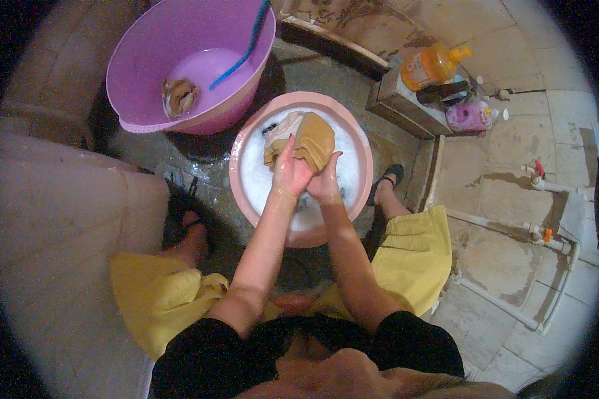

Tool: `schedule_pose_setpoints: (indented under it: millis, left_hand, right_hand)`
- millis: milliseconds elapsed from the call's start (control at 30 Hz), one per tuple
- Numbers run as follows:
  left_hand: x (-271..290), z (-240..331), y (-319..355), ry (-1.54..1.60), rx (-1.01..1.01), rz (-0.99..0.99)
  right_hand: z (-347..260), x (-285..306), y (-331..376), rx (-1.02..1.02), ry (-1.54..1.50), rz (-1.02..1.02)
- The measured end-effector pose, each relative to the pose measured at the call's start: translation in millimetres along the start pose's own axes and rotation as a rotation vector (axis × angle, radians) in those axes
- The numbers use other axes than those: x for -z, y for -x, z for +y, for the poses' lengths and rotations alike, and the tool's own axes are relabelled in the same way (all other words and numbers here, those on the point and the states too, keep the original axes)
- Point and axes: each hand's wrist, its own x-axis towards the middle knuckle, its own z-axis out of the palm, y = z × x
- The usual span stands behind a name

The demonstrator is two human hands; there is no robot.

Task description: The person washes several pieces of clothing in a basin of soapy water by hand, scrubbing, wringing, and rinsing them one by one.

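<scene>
Both hands, left hand [290,174] & right hand [326,183], grip tan cloth [311,139] over sudsy pink basin [246,193]; scrubbing stage, prob. needs more rubbing w/ firm grip.

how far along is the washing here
Done, by the look of it: one wet cloth already lies in the purple tub. In hand: the left hand and right hand both grip the tan cloth over the sudsy pink basin. Left: this piece probably needs rinsing, and something dark sits in the foam.
</scene>
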Motion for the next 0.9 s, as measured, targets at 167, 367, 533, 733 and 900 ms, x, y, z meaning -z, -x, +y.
schedule_pose_setpoints:
  millis: [167,367,533,733,900]
  left_hand:
    - [28.1,31.7,-5.4,-0.140,-0.129,0.063]
    - [22.3,10.4,1.3,-0.185,0.124,0.293]
    - [33.8,-7.3,-4.6,-0.301,-0.066,0.271]
    - [86.7,-12.1,-17.4,-0.344,-0.172,0.495]
    - [138.7,10.7,0.1,-1.089,-0.376,0.209]
  right_hand:
    - [-29.5,0.5,-4.3,0.138,0.384,0.004]
    - [-43.9,-21.4,2.4,0.386,1.131,0.184]
    - [44.1,-22.9,10.1,0.347,2.084,0.126]
    - [-0.1,-75.7,-25.6,0.179,2.470,0.348]
    - [63.6,-47.4,8.4,0.455,2.084,0.284]
